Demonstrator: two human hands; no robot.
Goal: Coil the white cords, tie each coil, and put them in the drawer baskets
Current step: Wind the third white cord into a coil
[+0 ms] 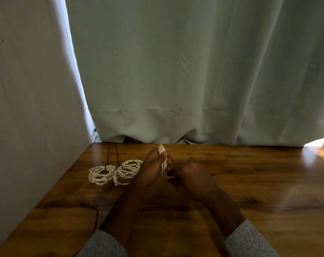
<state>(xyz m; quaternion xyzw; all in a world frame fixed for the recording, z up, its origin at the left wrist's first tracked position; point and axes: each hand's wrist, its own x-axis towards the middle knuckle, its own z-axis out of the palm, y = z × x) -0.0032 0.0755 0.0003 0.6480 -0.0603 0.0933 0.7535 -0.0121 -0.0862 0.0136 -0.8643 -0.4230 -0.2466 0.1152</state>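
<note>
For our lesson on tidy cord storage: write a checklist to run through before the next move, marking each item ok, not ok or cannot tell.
1. Left hand grips the coil: ok.
2. Right hand holds the loose cord end: cannot tell, fingers hidden.
3. Held coil tied: not ok, the end hangs free.
4. Two coils on the table, the far-left coil and the next coil, each with a dark tie: ok.
5. Drawer baskets in reach: cannot tell, none in view.

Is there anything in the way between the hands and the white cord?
No. The left hand already grips the coil, and the right hand is right beside it, at its loose end.
</note>
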